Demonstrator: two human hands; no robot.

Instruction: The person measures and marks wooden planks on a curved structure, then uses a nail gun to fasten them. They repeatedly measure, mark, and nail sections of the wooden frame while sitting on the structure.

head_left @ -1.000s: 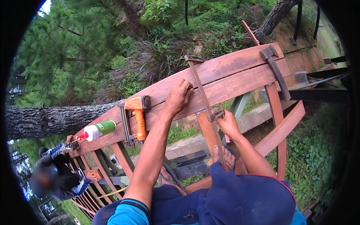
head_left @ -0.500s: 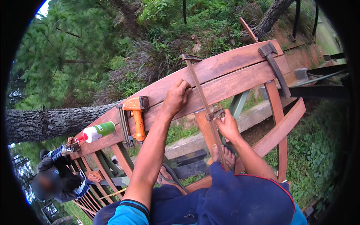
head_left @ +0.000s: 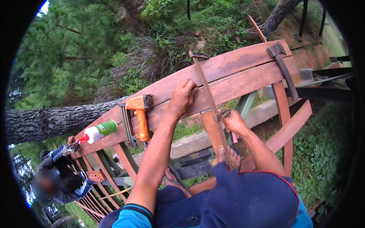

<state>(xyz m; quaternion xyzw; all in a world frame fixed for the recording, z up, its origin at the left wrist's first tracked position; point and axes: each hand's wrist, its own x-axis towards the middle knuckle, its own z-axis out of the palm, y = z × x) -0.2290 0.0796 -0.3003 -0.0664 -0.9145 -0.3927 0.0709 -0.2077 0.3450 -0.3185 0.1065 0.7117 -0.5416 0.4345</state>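
A long steel bar clamp [head_left: 205,84] lies across two curved reddish-brown boards [head_left: 243,78], its far jaw hooked over the outer board's edge. My right hand [head_left: 234,123] is closed at the clamp's sliding jaw [head_left: 222,115], near the inner board's edge; a small pinkish piece shows below the palm. My left hand [head_left: 183,98] rests on the boards left of the clamp, fingers curled in; whether they hold anything is hidden. Left of that hand, an orange nail gun [head_left: 140,114] lies on the boards, next to a green and white glue bottle [head_left: 100,132] with a red nozzle.
A hammer [head_left: 283,68] with a dark handle lies at the boards' right end. Wooden slats [head_left: 281,110] run underneath, with a loose-looking curved piece [head_left: 291,125] at right. Another person [head_left: 62,178] is at the far left end. A tree trunk [head_left: 57,123] lies behind.
My right hand has turned and shifted its fingers at the clamp's sliding jaw, and the pinkish piece now shows below it. My left hand stays on the boards. The whole view has shifted slightly.
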